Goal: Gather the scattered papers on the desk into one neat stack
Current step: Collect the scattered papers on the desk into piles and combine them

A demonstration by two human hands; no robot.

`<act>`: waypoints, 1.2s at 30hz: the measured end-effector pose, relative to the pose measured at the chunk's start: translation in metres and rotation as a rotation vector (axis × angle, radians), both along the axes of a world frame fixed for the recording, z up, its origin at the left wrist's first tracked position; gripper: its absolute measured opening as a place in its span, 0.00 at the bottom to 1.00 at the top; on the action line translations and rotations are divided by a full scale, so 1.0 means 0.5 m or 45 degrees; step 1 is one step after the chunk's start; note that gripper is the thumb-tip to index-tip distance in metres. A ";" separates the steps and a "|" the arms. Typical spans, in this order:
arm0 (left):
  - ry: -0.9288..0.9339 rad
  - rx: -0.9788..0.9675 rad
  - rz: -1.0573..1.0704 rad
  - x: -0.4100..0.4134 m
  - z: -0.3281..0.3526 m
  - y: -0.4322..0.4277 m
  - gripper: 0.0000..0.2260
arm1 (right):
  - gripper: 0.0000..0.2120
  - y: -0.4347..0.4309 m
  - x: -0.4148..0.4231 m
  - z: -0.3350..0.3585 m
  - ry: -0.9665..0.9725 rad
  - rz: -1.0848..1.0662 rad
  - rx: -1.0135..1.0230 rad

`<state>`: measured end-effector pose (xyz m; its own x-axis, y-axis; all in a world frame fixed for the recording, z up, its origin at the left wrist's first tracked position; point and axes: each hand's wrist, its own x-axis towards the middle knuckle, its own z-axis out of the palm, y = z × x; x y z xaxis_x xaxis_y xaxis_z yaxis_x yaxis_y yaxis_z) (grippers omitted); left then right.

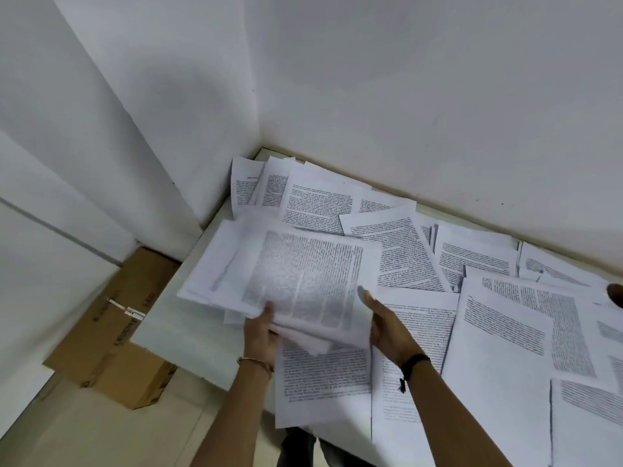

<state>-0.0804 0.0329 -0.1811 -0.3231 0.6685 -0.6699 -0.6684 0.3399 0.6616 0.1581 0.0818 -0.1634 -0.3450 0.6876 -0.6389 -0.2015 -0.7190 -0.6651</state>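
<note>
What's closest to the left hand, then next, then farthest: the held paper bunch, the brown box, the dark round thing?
1. The held paper bunch: the left hand grips its near edge.
2. The brown box: on the floor, to the left.
3. The dark round thing: far right, at the picture's edge.

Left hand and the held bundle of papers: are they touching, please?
Touching. The head view shows the left hand gripping the bundle at its near edge, thumb on top.
</note>
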 end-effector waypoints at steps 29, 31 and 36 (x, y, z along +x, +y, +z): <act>0.698 -0.157 -0.687 -0.144 -0.048 0.028 0.32 | 0.04 -0.029 -0.030 -0.065 -0.882 -0.145 0.109; 0.340 -0.083 -0.247 -0.135 -0.028 0.015 0.31 | 0.02 -0.032 -0.047 -0.058 -0.730 -0.274 0.083; 0.064 0.106 -0.305 -0.027 -0.002 -0.005 0.20 | 0.17 -0.055 -0.104 -0.049 -0.041 -0.110 -0.175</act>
